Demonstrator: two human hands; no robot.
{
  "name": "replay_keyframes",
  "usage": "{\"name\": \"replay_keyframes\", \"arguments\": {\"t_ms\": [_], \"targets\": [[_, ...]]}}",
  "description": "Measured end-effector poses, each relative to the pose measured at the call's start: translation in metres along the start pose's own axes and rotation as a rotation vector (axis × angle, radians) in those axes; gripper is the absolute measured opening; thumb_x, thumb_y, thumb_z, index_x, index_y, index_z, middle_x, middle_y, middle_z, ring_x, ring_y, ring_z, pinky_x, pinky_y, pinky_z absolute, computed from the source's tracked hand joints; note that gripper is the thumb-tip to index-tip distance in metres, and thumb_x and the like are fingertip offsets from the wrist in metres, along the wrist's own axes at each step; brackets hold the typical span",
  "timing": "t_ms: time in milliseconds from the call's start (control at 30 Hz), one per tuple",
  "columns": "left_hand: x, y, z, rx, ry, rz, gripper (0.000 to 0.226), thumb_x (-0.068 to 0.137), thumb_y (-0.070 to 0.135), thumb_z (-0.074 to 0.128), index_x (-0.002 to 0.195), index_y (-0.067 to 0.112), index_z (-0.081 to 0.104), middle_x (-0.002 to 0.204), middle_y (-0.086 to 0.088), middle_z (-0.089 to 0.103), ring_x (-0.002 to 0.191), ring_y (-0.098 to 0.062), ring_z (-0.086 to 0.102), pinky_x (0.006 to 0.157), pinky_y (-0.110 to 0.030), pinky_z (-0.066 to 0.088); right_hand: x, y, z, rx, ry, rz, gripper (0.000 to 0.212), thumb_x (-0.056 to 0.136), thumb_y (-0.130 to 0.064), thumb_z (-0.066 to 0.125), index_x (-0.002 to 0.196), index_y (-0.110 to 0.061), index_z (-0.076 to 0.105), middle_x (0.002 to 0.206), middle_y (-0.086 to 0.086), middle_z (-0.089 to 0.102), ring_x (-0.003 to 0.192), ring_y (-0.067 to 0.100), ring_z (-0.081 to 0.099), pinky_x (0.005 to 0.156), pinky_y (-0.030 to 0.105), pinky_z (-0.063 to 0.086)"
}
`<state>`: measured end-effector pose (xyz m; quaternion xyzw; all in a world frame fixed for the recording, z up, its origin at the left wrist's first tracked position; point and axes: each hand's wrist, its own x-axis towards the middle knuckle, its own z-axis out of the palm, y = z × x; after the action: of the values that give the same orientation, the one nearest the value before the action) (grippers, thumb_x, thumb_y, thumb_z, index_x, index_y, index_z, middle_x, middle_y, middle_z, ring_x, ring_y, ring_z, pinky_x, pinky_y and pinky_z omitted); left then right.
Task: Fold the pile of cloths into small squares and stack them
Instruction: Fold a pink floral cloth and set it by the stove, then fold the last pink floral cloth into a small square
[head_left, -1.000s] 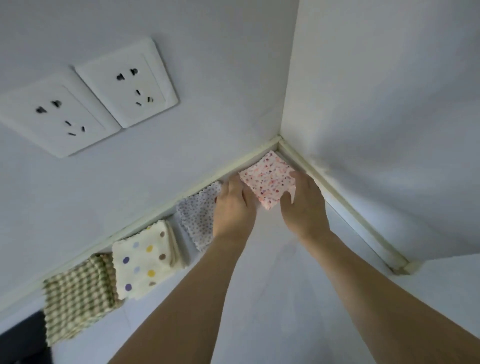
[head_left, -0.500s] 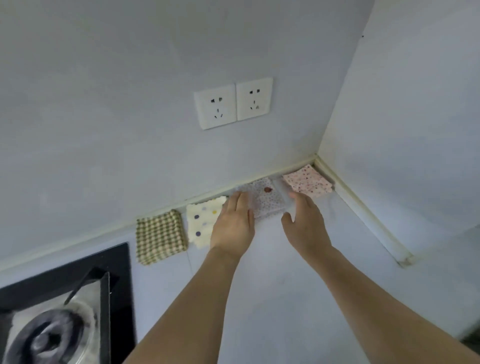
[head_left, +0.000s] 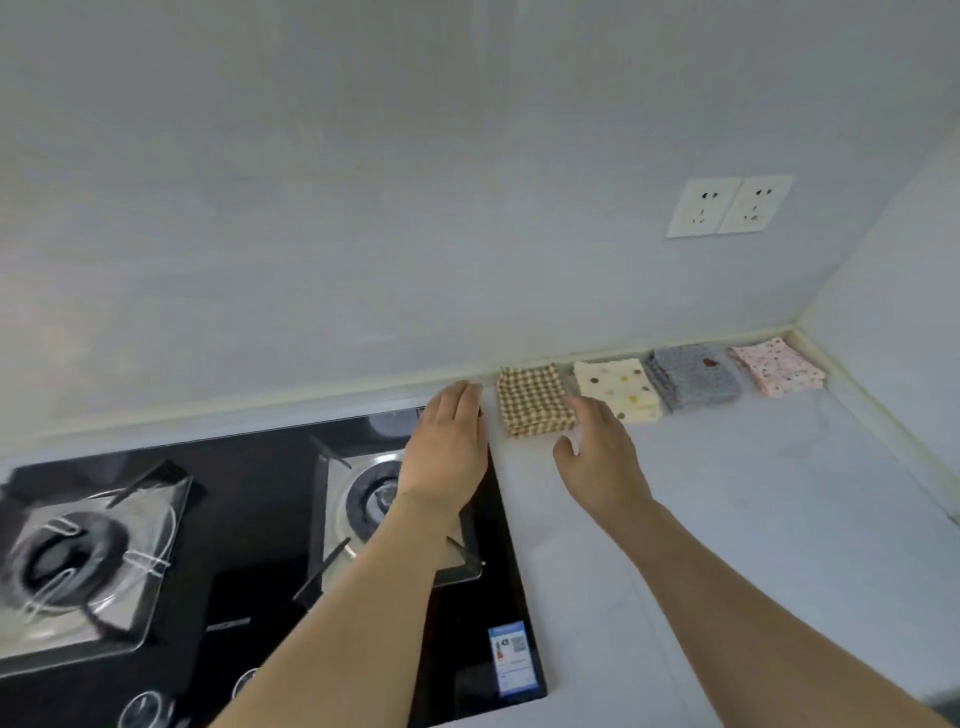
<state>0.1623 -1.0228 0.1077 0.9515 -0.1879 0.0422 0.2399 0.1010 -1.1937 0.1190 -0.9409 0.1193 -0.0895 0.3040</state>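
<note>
Four folded cloths lined up along the wall on the table (head_left: 727, 519): checked cloth (head_left: 535, 399), polka-dot cloth (head_left: 618, 389), grey cloth (head_left: 693, 378), pink floral cloth (head_left: 777, 366). Left hand (head_left: 449, 441) and right hand (head_left: 602, 457) flat, fingers straight, flanking the checked one, gripping nothing.

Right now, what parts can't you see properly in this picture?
Head view only:
- Checked cloth: its near right corner is behind the right hand.
- Right burner: partly covered by the left hand and forearm.
- Stove sticker: print too small to read.
- Left burner: blurred.
</note>
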Motion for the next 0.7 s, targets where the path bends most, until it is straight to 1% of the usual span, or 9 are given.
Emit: {"name": "replay_keyframes", "arguments": {"t_ms": [67,200,300,433,533,633,700], "targets": [[-0.014,-0.029,-0.023,0.024,-0.001,-0.025,0.047,0.104,0.028,0.032,0.149,0.014,0.030,0.154,-0.003,0.032,0.142,-0.019,0.026,0.117,-0.031,0.024,-0.004,-0.029,0.014,0.005,-0.003,-0.017,0.050,0.090,-0.010,0.052,0.139,-0.011,0.042,0.140,0.007,0.045,0.128,0.024,0.042,0.104,0.035,0.036],[-0.027,-0.068,-0.053,0.032,0.067,-0.113,0.046,0.104,0.027,0.033,0.148,0.016,0.030,0.154,0.000,0.032,0.142,-0.017,0.027,0.116,-0.032,0.030,-0.004,-0.071,0.041,0.022,-0.062,-0.065,0.049,0.090,-0.010,0.052,0.138,-0.012,0.043,0.141,0.005,0.044,0.127,0.021,0.042,0.105,0.033,0.035],[-0.050,-0.105,-0.075,0.080,0.079,-0.110,0.046,0.104,0.030,0.033,0.148,0.017,0.032,0.153,0.001,0.034,0.141,-0.015,0.030,0.115,-0.030,0.028,-0.011,-0.111,0.069,0.049,-0.087,-0.083,0.047,0.092,-0.013,0.052,0.139,-0.015,0.042,0.141,0.002,0.044,0.129,0.019,0.041,0.108,0.033,0.034],[-0.084,-0.174,-0.114,0.083,0.098,-0.144,0.045,0.103,0.026,0.036,0.147,0.015,0.035,0.151,0.000,0.037,0.140,-0.017,0.031,0.113,-0.028,0.027,-0.035,-0.174,0.109,0.074,-0.142,-0.111,0.048,0.094,-0.016,0.055,0.139,-0.020,0.041,0.142,-0.003,0.044,0.130,0.014,0.042,0.107,0.028,0.035],[-0.105,-0.231,-0.144,0.075,0.110,-0.143,0.043,0.103,0.024,0.037,0.145,0.014,0.037,0.148,-0.001,0.040,0.137,-0.018,0.035,0.111,-0.029,0.030,-0.048,-0.229,0.142,0.085,-0.115,-0.098,0.047,0.094,-0.019,0.056,0.139,-0.021,0.041,0.143,-0.004,0.045,0.131,0.015,0.044,0.106,0.030,0.037],[-0.128,-0.289,-0.175,0.051,0.087,-0.138,0.042,0.103,0.024,0.037,0.143,0.013,0.039,0.145,-0.002,0.043,0.133,-0.020,0.039,0.109,-0.032,0.034,-0.069,-0.283,0.181,0.099,-0.098,-0.102,0.045,0.093,-0.016,0.054,0.137,-0.020,0.044,0.140,-0.002,0.047,0.127,0.016,0.046,0.103,0.028,0.038],[-0.146,-0.322,-0.193,0.025,0.094,-0.193,0.042,0.103,0.025,0.036,0.143,0.014,0.039,0.146,-0.002,0.042,0.133,-0.021,0.039,0.110,-0.034,0.034,-0.082,-0.317,0.204,0.086,-0.135,-0.126,0.043,0.092,-0.015,0.054,0.135,-0.019,0.045,0.138,-0.001,0.049,0.123,0.016,0.048,0.098,0.025,0.039]]}}
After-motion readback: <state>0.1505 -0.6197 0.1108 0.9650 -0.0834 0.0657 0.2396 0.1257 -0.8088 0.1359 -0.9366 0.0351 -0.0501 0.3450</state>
